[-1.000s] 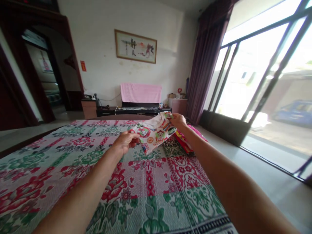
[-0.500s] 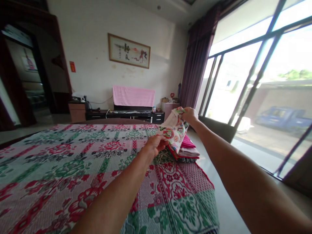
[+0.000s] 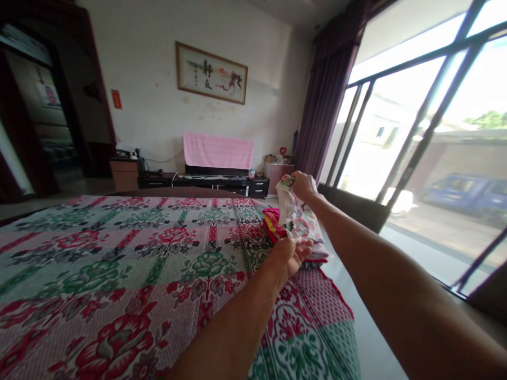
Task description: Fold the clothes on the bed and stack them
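A white cloth (image 3: 304, 219) with a colourful print, probably a small garment, hangs over the stack of folded clothes (image 3: 272, 224). Its upper edge is pinched in my right hand (image 3: 304, 186). My left hand (image 3: 292, 256) grips the lower edge from the near side, fingers partly curled. Pink, yellow and red folds of the stack show left of the cloth, with pale and dark layers beneath it. This stack rests on the right edge of the floral bedspread (image 3: 170, 258).
Beyond the bedspread, a low black cabinet (image 3: 232, 182) stands along the wall, with a pink towel (image 3: 217, 152) draped over a dark panel. To the right are the tiled floor (image 3: 380, 338), a purple curtain (image 3: 322, 100) and large windows.
Both hands have carried the printed cloth right and onto the stack, the left hand moving most. The cloth now hangs lower over the stack, and the pink and yellow folds are uncovered at left.
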A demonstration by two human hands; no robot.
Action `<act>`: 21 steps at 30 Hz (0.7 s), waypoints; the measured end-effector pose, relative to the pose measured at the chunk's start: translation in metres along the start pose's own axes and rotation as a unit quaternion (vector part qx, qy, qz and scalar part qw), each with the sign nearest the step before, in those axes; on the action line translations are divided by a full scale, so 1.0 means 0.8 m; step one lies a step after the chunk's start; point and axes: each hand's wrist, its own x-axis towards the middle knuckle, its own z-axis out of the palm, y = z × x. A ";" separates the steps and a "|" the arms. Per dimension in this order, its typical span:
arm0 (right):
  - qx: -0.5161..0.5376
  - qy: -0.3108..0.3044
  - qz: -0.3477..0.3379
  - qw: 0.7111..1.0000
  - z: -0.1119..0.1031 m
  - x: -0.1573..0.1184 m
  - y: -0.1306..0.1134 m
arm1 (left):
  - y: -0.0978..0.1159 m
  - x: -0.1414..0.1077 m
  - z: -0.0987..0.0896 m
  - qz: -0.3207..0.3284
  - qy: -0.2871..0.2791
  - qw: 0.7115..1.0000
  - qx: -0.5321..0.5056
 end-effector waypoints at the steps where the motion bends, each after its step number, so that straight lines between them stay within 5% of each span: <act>1: 0.007 -0.010 -0.020 1.000 0.006 0.001 0.002 | -0.001 -0.004 -0.003 -0.015 -0.007 0.999 0.029; 4: 0.034 -0.037 -0.044 0.998 0.025 -0.009 0.011 | 0.002 -0.022 -0.030 -0.049 -0.038 0.988 0.144; 7: 0.033 -0.090 -0.029 0.995 0.047 -0.035 0.022 | 0.008 -0.041 -0.082 -0.054 -0.091 0.965 0.239; 12: 0.019 -0.187 -0.071 0.980 0.080 -0.077 0.033 | 0.014 -0.056 -0.174 0.019 -0.041 0.952 0.303; 16: -0.009 -0.255 -0.100 0.962 0.087 -0.086 0.030 | 0.035 -0.065 -0.220 0.087 -0.009 0.930 0.357; 19: -0.022 -0.223 -0.065 0.972 0.078 -0.090 0.004 | 0.069 -0.074 -0.257 0.156 0.047 0.873 0.460; 21: 0.011 -0.136 -0.058 0.989 0.072 -0.099 -0.031 | 0.099 -0.082 -0.292 0.239 0.102 0.781 0.569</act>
